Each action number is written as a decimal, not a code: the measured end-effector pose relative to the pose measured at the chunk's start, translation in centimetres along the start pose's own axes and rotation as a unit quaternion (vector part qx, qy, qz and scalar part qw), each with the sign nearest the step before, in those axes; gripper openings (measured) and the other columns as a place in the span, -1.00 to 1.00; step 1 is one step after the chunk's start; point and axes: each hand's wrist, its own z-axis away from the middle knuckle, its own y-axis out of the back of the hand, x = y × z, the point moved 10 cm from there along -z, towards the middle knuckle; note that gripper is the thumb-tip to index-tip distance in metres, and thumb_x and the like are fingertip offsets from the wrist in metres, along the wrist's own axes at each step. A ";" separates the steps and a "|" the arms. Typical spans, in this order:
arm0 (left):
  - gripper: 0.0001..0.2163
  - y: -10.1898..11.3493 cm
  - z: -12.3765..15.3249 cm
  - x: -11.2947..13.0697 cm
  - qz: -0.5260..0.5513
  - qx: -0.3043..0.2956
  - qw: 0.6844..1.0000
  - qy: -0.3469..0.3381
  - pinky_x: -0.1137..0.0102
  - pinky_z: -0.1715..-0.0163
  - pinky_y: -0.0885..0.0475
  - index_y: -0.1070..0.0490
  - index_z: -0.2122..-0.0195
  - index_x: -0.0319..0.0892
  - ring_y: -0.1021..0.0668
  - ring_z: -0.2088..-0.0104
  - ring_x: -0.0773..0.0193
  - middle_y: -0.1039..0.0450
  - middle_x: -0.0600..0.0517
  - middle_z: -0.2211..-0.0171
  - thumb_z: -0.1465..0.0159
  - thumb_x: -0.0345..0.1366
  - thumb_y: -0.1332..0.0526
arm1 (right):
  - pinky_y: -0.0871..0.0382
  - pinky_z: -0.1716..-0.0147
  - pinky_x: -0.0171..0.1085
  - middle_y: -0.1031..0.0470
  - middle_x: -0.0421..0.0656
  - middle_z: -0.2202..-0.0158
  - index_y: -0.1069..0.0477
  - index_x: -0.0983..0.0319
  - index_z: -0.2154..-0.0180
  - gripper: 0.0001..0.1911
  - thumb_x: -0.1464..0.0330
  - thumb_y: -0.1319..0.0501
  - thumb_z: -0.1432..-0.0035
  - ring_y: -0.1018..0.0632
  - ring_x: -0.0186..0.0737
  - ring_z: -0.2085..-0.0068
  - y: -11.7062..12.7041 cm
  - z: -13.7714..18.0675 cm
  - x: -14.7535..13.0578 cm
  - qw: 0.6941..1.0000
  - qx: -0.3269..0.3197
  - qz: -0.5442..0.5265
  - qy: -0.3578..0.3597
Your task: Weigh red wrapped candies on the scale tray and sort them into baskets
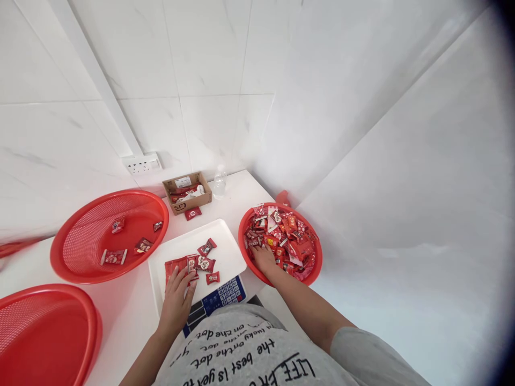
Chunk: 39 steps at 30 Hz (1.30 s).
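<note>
My left hand (pixel 177 292) lies over a flat red packet (pixel 173 265) on the white tray (pixel 223 233) of a weighing scale, its fingers stretched out and apart. Beside its fingertips are several small red-wrapped snack packets (pixel 205 264), one of them (pixel 207 247) farther back on the tray. To the right, my right hand (pixel 264 260) reaches over the near left rim of a red mesh basket (pixel 317 262) heaped with red and pink snack packets (pixel 287 230). Its fingers look apart and touch the packets, with the tips partly hidden among them.
A large red basket (pixel 66 268) with a few packets stands left of the scale, and another red basket (pixel 86 316) sits nearer. Behind the tray are a cardboard box (pixel 193 202) of packets, a loose packet (pixel 193 213) and a clear bottle (pixel 219 183). The scale's keypad (pixel 227 294) faces me.
</note>
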 end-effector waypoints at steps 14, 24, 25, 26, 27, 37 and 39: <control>-0.72 0.0 0.3 0.0 -0.004 0.026 0.999 -0.029 -0.04 -0.07 -0.21 -0.42 0.13 -0.12 -0.16 -0.19 0.02 -0.33 -0.08 -0.03 -0.26 -0.18 -0.01 | 0.01 -0.04 -0.16 -0.37 -0.06 -0.03 -0.29 0.15 -0.04 -0.58 0.29 -0.04 -0.12 -0.38 -0.08 0.01 -0.2 0.3 -0.2 0.999 -0.042 -0.026 0.018; -0.72 1.2 0.4 0.4 -0.019 0.038 0.999 -0.019 0.00 -0.09 -0.19 -0.40 0.09 -0.11 -0.18 -0.18 0.05 -0.33 -0.08 -0.04 -0.25 -0.20 -0.02 | 0.02 -0.04 -0.01 -0.43 0.03 0.04 -0.45 0.19 0.14 -0.66 0.42 0.02 -0.12 -0.41 0.01 0.04 -0.4 -1.4 -1.3 0.996 -0.074 -0.023 0.036; -0.73 1.4 0.6 0.2 -0.022 0.039 0.999 -0.013 0.00 -0.09 -0.19 -0.40 0.10 -0.12 -0.17 -0.19 0.04 -0.33 -0.08 -0.04 -0.25 -0.20 -0.02 | 0.02 -0.05 -0.01 -0.42 0.03 0.03 -0.44 0.18 0.14 -0.67 0.42 -0.01 -0.10 -0.40 0.02 0.02 -0.3 -1.4 -1.4 0.996 -0.074 -0.026 0.045; -0.73 1.5 0.8 0.0 -0.024 0.040 0.999 -0.007 0.00 -0.09 -0.19 -0.41 0.12 -0.12 -0.17 -0.19 0.04 -0.33 -0.09 -0.03 -0.26 -0.20 -0.02 | 0.02 -0.05 -0.01 -0.40 0.02 0.00 -0.43 0.18 0.12 -0.67 0.41 -0.04 -0.07 -0.38 0.02 0.00 -0.3 -1.4 -1.5 0.995 -0.072 -0.030 0.055; -0.73 1.6 0.9 -0.2 -0.025 0.041 0.999 0.000 -0.01 -0.09 -0.18 -0.42 0.14 -0.12 -0.17 -0.19 0.03 -0.34 -0.09 -0.03 -0.26 -0.19 -0.02 | 0.02 -0.05 -0.02 -0.37 0.01 -0.03 -0.41 0.18 0.10 -0.66 0.41 -0.07 -0.05 -0.36 0.02 -0.03 -0.2 -1.3 -1.6 0.995 -0.069 -0.035 0.065; -0.74 1.6 1.3 -0.7 -0.019 0.038 0.999 0.009 -0.02 -0.08 -0.18 -0.41 0.14 -0.12 -0.16 -0.19 0.03 -0.34 -0.09 -0.03 -0.26 -0.20 -0.01 | -0.20 0.20 -0.25 -0.50 -0.10 0.24 -0.41 0.20 0.26 -0.75 0.43 -0.15 0.07 -0.45 -0.13 0.18 1.8 0.0 -0.8 0.993 -0.003 -0.083 0.080; -0.74 1.6 1.0 -0.6 -0.023 0.038 0.999 0.008 -0.02 -0.09 -0.16 -0.41 0.13 -0.11 -0.16 -0.19 0.03 -0.33 -0.09 -0.03 -0.26 -0.20 -0.02 | -0.20 0.18 -0.25 -0.49 -0.11 0.22 -0.39 0.19 0.21 -0.71 0.42 -0.16 0.06 -0.44 -0.15 0.17 2.5 0.3 -0.4 0.992 0.027 -0.103 0.063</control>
